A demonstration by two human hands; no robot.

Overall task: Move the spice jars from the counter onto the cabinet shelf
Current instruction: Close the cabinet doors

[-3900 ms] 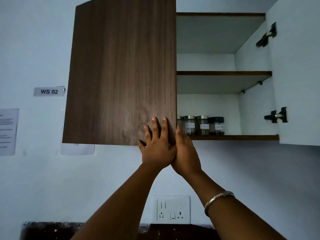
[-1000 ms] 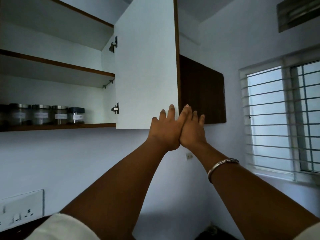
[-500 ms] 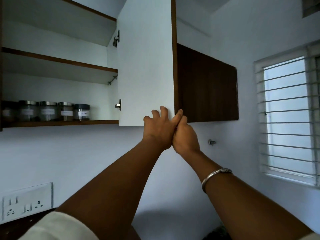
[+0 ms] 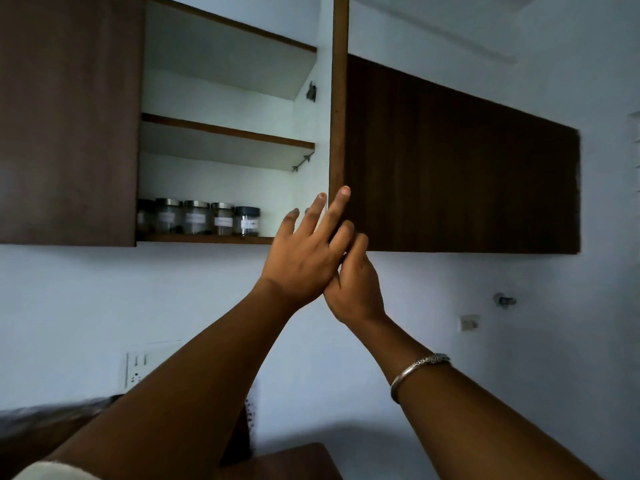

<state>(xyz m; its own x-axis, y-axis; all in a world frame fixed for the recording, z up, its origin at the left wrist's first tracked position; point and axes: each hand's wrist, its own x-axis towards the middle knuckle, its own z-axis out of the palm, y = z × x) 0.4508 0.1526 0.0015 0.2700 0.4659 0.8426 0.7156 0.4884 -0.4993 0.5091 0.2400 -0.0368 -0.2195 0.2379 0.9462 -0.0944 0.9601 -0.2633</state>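
**Wall cabinet: right door part-swung, two hands at its lower corner**

1. Left door [image 4: 69, 116]. Dark wood grain, lying flat across its half of the cabinet.
2. Spice jars [image 4: 204, 218]. Five in a row on the bottom shelf [image 4: 207, 239]. Four have steel lids and the right-hand one has a dark lid. The leftmost is partly hidden behind the left door.
3. Left hand [image 4: 301, 258]. Fingers straight and spread, forefinger tip against the door edge, holding nothing.
4. Right door [image 4: 338, 98]. Seen almost edge-on, hinged at the cabinet's right side.
5. Right hand [image 4: 356, 289]. Touching the left hand from below, fingers curled on the door's lower corner. There is a bangle [image 4: 419, 367] on the wrist.

Handling note: the step looks to be closing the right door over the stored jars. It is best pushed with flat fingers on the outer face. Fingertips should come off the closing edge before it meets the frame, and the door should be eased home so the jars do not rattle.

Change noted: half a second ago the door showed its white inner face broadly, and now only the thin edge shows. The left hand was curled at the corner then and is splayed now.
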